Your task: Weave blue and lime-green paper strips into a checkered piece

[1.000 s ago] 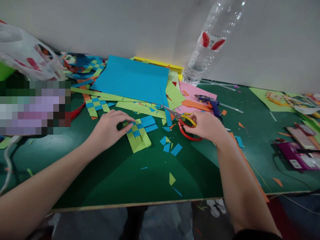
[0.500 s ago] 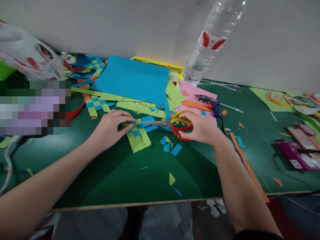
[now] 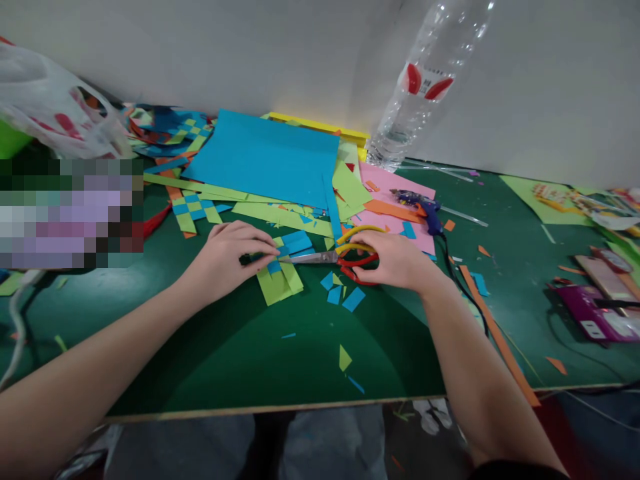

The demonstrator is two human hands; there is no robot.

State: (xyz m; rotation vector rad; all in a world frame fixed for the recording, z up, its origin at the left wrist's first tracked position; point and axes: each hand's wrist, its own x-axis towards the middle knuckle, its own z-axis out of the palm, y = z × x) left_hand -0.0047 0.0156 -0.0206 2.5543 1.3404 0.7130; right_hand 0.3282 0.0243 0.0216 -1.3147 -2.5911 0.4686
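A small woven mat of blue and green paper strips lies on the green table. My left hand presses on its left side, fingers curled and pinching the weave. In my right hand are red-and-yellow-handled scissors; the blades point left and reach the mat's loose strips beside my left fingertips.
A big blue sheet, green strips and pink paper lie behind the mat. A clear bottle stands by the wall. A blue glue gun lies right of the scissors. Paper offcuts dot the table. A purple box sits far right.
My right hand has swung the scissors from pointing up-left by the pink paper to pointing left, and the blades have come up to the woven mat. My left hand has stayed on the mat.
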